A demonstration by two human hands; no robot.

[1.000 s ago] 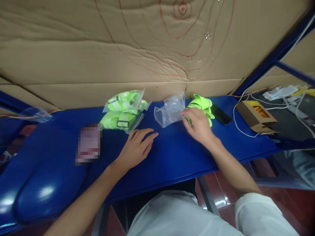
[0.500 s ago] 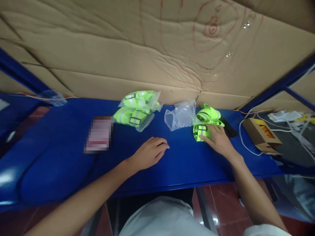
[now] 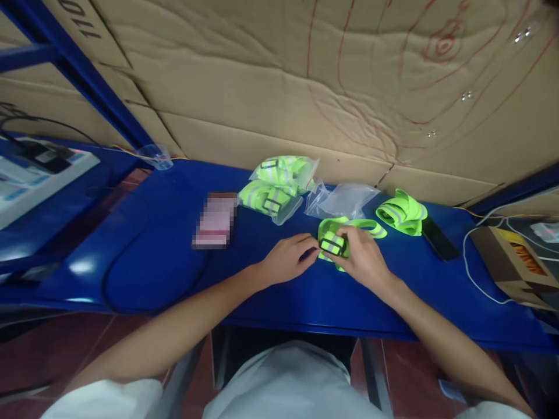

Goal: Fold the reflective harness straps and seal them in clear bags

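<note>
Two hands meet over one neon-green strap (image 3: 332,244) in the head view. The right hand (image 3: 367,259) grips its folded bundle from the right, thumb and fingers closed around it, with the black-framed buckle facing left. The left hand (image 3: 288,257) has its fingertips at the buckle's left edge; whether they pinch it cannot be told. A loose loop trails behind the right hand, near a clear plastic bag (image 3: 349,201). Blue tabletop (image 3: 279,305) spreads between the hands and its front edge; a second green coil (image 3: 402,214) lies to the right, bagged straps (image 3: 279,189) back left.
</note>
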